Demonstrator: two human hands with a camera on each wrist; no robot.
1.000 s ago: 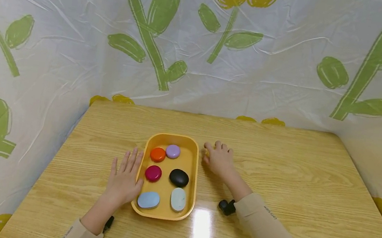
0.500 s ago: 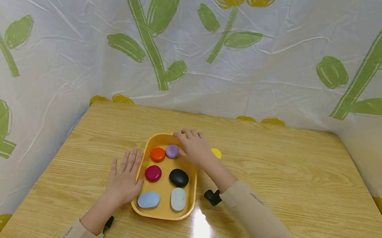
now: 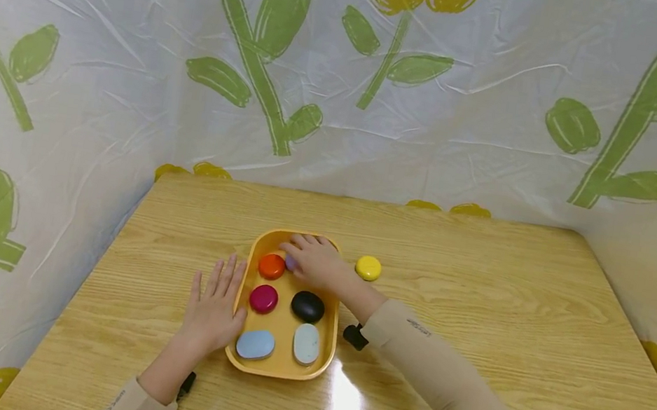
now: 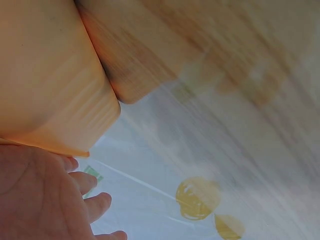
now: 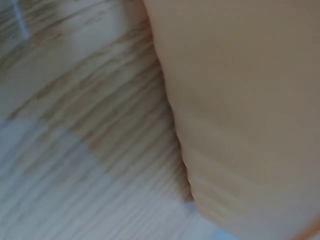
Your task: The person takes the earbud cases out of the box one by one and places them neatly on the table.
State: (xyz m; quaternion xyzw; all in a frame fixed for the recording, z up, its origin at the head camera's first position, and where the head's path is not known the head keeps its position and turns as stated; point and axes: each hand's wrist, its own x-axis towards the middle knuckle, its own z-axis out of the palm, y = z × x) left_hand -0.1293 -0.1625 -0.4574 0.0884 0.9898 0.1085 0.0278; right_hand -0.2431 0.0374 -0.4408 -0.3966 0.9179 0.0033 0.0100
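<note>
A shallow yellow-orange tray (image 3: 278, 370) holds several smooth, rounded stones. In its far part my right hand (image 3: 319, 265) reaches over the wall, fingers and thumb bent around a purple stone (image 3: 291, 262) that is mostly covered. An orange stone (image 3: 271, 266) lies just left of those fingertips. Below are a crimson stone (image 3: 263, 299), a black stone (image 3: 308, 307), a blue oval stone (image 3: 256, 344) and a pale speckled one (image 3: 306, 343). My left hand (image 3: 213, 315) rests flat against the tray's left side, fingers straight. The left wrist view shows its palm beside the tray wall (image 4: 60, 80).
Outside the tray, a round yellow stone (image 3: 368, 267) lies on the wooden table (image 3: 481, 292), close to my right forearm. A flower-print sheet (image 3: 439, 144) hangs behind and at the sides. Only the tray's outer wall (image 5: 240, 110) and table show in the right wrist view.
My right hand has left the yellow stone on the table to the tray's right. It has moved left into the tray, onto the purple stone. My left hand has stayed in place.
</note>
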